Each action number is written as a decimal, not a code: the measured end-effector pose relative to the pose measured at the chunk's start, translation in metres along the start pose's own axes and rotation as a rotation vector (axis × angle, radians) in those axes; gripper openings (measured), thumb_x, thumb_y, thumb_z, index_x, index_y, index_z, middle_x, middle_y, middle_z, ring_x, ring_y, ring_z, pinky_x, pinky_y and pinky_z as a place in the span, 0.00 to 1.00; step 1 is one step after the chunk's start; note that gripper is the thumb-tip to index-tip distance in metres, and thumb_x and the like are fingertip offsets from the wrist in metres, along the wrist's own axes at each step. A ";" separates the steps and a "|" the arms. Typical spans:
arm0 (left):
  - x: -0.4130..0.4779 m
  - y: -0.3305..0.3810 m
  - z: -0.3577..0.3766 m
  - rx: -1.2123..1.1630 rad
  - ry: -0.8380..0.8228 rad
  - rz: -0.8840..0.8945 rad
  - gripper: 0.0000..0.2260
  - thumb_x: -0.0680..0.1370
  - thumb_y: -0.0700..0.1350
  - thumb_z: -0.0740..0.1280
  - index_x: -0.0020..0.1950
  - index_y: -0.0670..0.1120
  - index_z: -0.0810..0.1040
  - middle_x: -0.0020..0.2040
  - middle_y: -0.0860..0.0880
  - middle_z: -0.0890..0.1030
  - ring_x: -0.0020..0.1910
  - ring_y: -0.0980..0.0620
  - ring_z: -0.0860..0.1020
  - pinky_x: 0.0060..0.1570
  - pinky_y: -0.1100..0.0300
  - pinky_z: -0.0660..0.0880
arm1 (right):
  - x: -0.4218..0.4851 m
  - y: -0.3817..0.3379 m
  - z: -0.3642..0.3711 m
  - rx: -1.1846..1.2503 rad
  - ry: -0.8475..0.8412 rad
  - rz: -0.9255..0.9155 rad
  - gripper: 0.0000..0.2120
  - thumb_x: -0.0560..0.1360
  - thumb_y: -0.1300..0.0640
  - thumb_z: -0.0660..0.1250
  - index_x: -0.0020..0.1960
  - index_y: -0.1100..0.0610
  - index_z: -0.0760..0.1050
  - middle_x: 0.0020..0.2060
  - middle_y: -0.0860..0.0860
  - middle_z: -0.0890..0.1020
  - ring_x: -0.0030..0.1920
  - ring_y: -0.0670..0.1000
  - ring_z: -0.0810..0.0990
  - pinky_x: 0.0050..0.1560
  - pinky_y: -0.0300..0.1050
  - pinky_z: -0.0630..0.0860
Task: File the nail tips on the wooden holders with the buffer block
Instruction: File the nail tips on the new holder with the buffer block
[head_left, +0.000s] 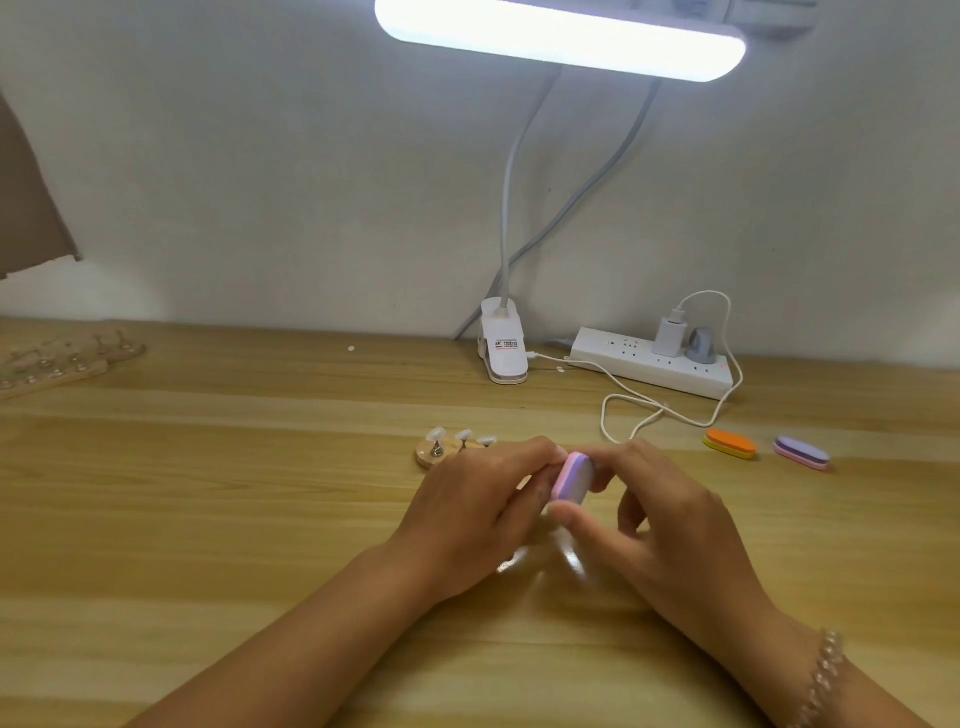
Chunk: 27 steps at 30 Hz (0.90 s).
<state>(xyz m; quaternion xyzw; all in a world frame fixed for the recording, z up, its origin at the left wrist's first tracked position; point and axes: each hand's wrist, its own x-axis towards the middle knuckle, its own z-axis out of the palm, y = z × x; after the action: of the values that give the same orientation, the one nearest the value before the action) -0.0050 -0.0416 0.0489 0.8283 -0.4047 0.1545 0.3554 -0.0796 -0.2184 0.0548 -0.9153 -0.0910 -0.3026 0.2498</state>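
My surface (208, 519) is a light wood-grain top pushed up against a white wall. Near the middle there's a wooden holder (429, 457) with a few nail tips (437, 433) on it, and more holders (62, 361) sit way off at the far left, kinda blurry. At the back edge are the lamp clip (503, 351) and, just beside it, a white power strip (654, 369), with a white cable (623, 402) looping in front. Off to the right lie an orange block (730, 443) and a purple block (801, 453), near each other but not touching.

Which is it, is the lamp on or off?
On. The lamp glows bright white along its whole bar above the table.
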 end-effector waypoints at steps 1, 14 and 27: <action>0.000 0.000 0.000 -0.010 -0.004 -0.004 0.12 0.83 0.52 0.58 0.55 0.51 0.80 0.42 0.58 0.80 0.38 0.55 0.75 0.39 0.53 0.73 | 0.002 0.002 -0.001 0.025 0.018 0.040 0.18 0.72 0.32 0.64 0.53 0.43 0.77 0.42 0.40 0.76 0.30 0.47 0.75 0.33 0.48 0.76; 0.000 0.000 0.001 -0.043 -0.026 0.034 0.09 0.84 0.51 0.58 0.54 0.53 0.77 0.42 0.61 0.79 0.41 0.61 0.77 0.41 0.52 0.76 | 0.004 0.004 -0.004 0.011 0.058 0.091 0.20 0.73 0.32 0.62 0.54 0.44 0.77 0.41 0.40 0.76 0.31 0.46 0.75 0.34 0.50 0.76; -0.001 0.002 0.001 -0.022 -0.049 0.079 0.07 0.83 0.48 0.59 0.52 0.53 0.76 0.44 0.57 0.81 0.43 0.58 0.78 0.41 0.50 0.76 | 0.002 0.005 0.000 0.044 0.048 0.046 0.13 0.77 0.38 0.61 0.54 0.42 0.79 0.41 0.40 0.77 0.32 0.46 0.76 0.35 0.47 0.76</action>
<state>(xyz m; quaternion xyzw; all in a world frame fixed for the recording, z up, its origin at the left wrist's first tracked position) -0.0074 -0.0428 0.0486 0.8111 -0.4476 0.1435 0.3482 -0.0768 -0.2229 0.0539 -0.9039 -0.0703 -0.3165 0.2791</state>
